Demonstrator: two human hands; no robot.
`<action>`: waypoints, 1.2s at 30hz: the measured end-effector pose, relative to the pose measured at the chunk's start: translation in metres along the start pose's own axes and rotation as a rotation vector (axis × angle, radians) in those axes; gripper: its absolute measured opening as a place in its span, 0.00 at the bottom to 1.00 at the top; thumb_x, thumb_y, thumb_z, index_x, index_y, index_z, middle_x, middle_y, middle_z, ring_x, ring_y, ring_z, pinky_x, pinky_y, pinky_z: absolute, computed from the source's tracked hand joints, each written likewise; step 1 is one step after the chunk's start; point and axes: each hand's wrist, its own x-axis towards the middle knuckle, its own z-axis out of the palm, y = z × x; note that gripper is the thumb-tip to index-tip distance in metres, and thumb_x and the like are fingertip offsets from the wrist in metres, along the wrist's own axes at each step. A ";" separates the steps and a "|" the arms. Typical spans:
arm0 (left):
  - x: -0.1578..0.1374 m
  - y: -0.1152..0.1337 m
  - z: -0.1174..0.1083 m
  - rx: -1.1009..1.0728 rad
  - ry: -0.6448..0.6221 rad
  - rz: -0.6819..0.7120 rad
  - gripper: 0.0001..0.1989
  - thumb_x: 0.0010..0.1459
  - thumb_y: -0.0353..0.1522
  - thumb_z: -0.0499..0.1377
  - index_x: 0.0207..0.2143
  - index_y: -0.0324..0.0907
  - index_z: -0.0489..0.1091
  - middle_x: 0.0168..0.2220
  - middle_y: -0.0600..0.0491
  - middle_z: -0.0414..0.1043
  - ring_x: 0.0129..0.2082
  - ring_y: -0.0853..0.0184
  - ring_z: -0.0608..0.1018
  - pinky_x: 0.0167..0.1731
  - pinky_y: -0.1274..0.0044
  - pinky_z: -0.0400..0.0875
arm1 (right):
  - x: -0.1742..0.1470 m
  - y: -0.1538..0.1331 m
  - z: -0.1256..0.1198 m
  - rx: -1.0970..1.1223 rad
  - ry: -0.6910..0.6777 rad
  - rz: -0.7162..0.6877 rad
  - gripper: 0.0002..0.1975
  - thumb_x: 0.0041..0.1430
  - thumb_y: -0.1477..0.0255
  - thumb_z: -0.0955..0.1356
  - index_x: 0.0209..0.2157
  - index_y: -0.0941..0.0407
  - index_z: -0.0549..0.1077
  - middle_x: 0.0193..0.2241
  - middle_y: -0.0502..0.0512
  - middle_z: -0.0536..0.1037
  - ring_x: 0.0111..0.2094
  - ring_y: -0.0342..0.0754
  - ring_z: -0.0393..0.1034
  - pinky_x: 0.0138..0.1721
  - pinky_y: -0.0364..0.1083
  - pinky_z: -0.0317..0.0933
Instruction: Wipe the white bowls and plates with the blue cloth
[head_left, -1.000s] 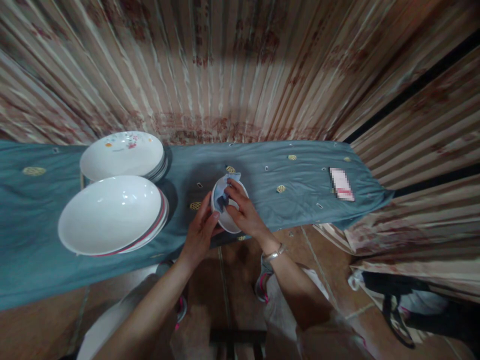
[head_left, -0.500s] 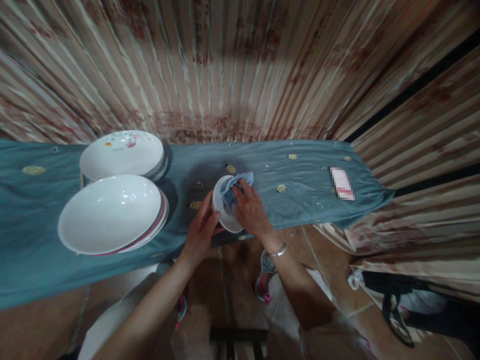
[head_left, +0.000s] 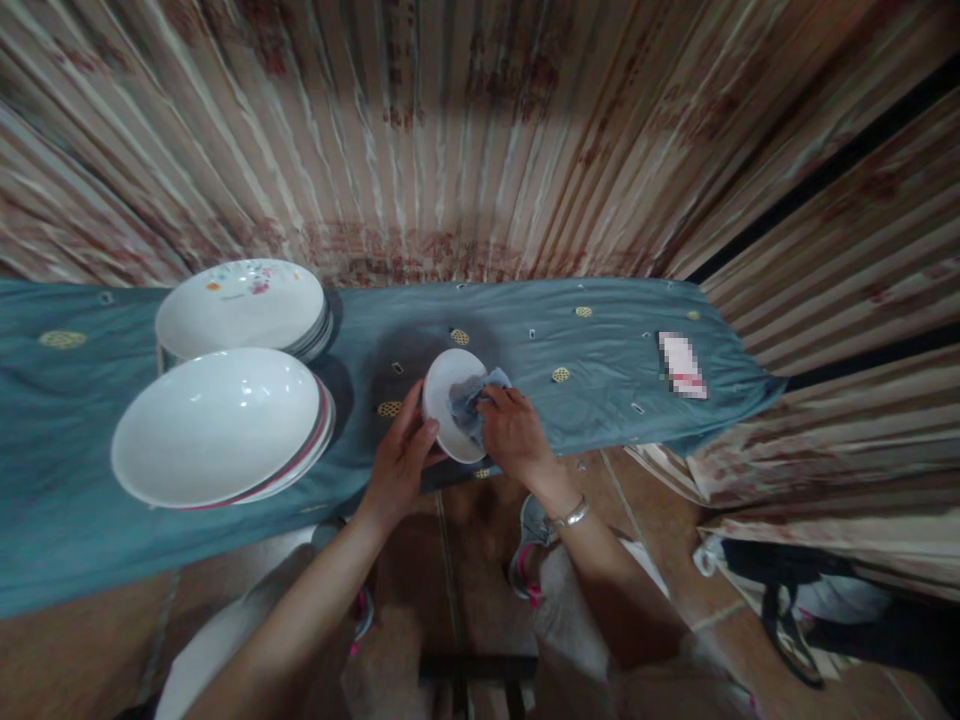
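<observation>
My left hand point(head_left: 401, 455) grips the left rim of a small white bowl point(head_left: 442, 380), its thumb on the near side. The bowl is tilted, its inside facing me, above the front part of the cloth-covered table. In my right hand point(head_left: 517, 435) is a crumpled blue-grey cloth point(head_left: 469, 405), pinched by the fingers and pressed against the inside of the bowl. The fingertips are partly hidden in the cloth's folds. A silver bracelet point(head_left: 576, 513) circles my right wrist.
To the left stand a stack of large white bowls point(head_left: 217, 425) and, behind it, a stack of flower-patterned plates point(head_left: 240, 315). A blurred pink-and-white packet point(head_left: 682, 365) lies on the teal tablecloth point(head_left: 510, 330) at right. Pleated curtains point(head_left: 450, 150) hang behind.
My right hand and the cloth have moved slightly right and down inside the bowl, baring more of its upper interior. My left hand keeps its hold on the rim.
</observation>
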 end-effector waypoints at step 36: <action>-0.001 0.002 0.001 -0.001 -0.007 -0.014 0.38 0.58 0.43 0.60 0.68 0.49 0.52 0.64 0.48 0.64 0.58 0.53 0.71 0.45 0.67 0.78 | 0.009 -0.013 0.030 0.907 0.055 -0.191 0.28 0.58 0.79 0.60 0.61 0.54 0.68 0.66 0.55 0.61 0.67 0.49 0.53 0.69 0.52 0.46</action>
